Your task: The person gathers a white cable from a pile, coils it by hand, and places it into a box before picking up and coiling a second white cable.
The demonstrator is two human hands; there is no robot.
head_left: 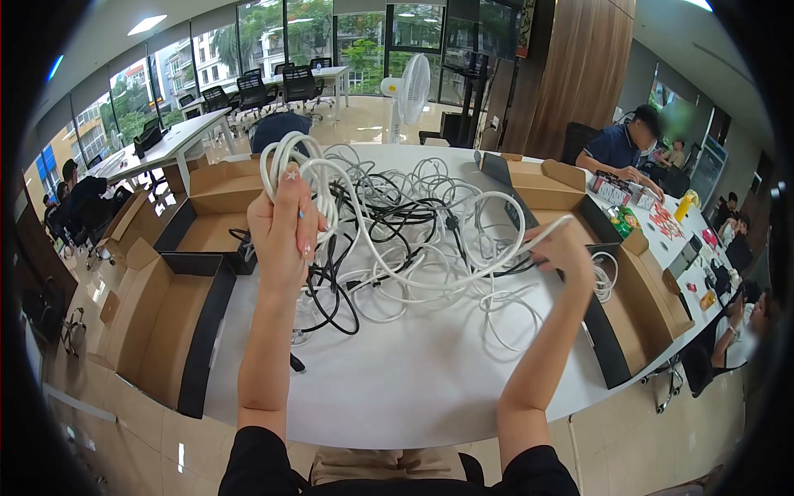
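My left hand [279, 231] is raised over the left side of the table, its fingers closed round several loops of a white cable [357, 194]. From that bundle the cable sags in a long curve across the table to my right hand [569, 255], which grips another stretch of it. The right fingers point left and are partly hidden behind the hand. Beneath and beyond both hands lies a tangle of black cables [405, 213] and white cables [430, 175]. A small coil of white cable [606, 277] lies beside my right wrist, at a box's edge.
Open cardboard boxes flank the pile: a near left box [169, 331], a far left box [203, 227], a near right box [633, 318] and a far right box [546, 194]. A white fan [413, 89] stands beyond the table [397, 388]. A person [620, 149] sits at the right.
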